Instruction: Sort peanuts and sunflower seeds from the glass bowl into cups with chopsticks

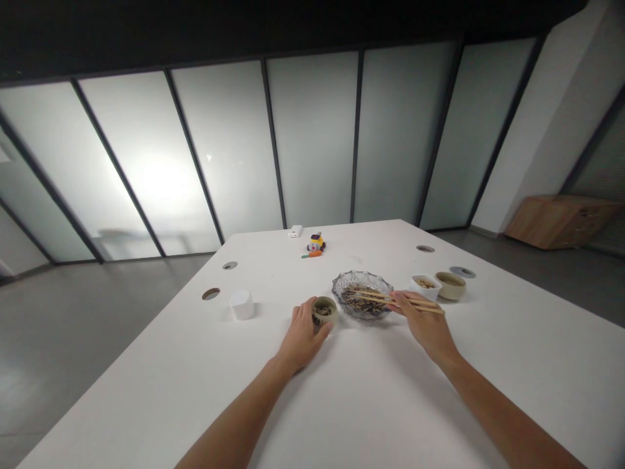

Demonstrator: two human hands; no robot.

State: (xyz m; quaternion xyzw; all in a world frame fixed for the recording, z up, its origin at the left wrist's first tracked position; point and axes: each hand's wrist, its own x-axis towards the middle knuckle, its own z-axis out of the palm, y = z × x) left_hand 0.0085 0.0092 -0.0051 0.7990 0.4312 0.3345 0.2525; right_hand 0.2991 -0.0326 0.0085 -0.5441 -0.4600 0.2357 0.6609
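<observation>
My left hand (301, 335) is wrapped round the side of a small greenish cup (326, 303), which has dark bits inside that look like seeds. In my right hand (424, 326) is a pair of wooden chopsticks (420, 301), pointing left. Their tips reach over a clear scalloped glass bowl (364, 277) filled with dark, striped seed-like pieces (364, 303). Whether the tips pinch a piece is too small to tell. Just beyond my right hand stand a white square cup (430, 292) with pale pieces in it and a second greenish bowl (452, 286).
A white rounded container (242, 305) stands to the left. Farther back are a yellow toy vehicle (316, 243), an orange-handled tool (312, 255) and a white box-like object (295, 231). The white table (195, 378) has several round cable holes near its sides.
</observation>
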